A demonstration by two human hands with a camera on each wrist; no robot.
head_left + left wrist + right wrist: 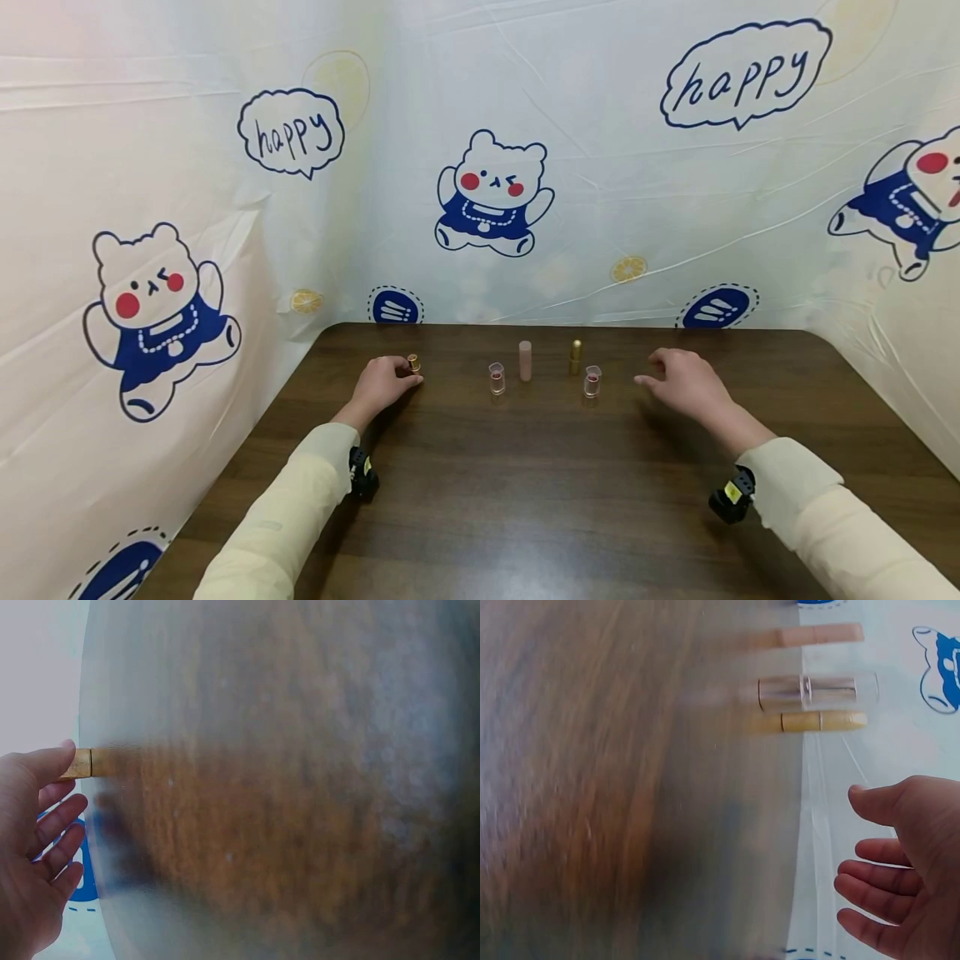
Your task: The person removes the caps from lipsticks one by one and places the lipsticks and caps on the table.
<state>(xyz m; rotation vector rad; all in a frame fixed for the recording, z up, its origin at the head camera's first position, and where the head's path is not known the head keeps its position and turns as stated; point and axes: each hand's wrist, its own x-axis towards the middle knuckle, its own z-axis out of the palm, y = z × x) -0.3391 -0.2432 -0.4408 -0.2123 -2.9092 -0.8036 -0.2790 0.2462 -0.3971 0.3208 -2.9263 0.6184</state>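
At the far left of the table my left hand (382,382) pinches a short gold tube (414,363) that stands on the tabletop. The left wrist view shows the thumb and index finger on this tube (79,764), the other fingers loosely bent. My right hand (684,385) hovers to the right of the cosmetics and holds nothing; in the right wrist view its fingers (881,879) are relaxed. Nearest to it are a clear-topped tube (592,382) and a slim gold tube (575,357). Further left stand a pink tube (525,361) and another clear-topped tube (497,379).
All the tubes stand upright toward the back of a dark wooden table (510,483). A pale curtain (600,167) printed with bears hangs behind and at both sides. Each wrist carries a small black camera, such as the right one (732,497).
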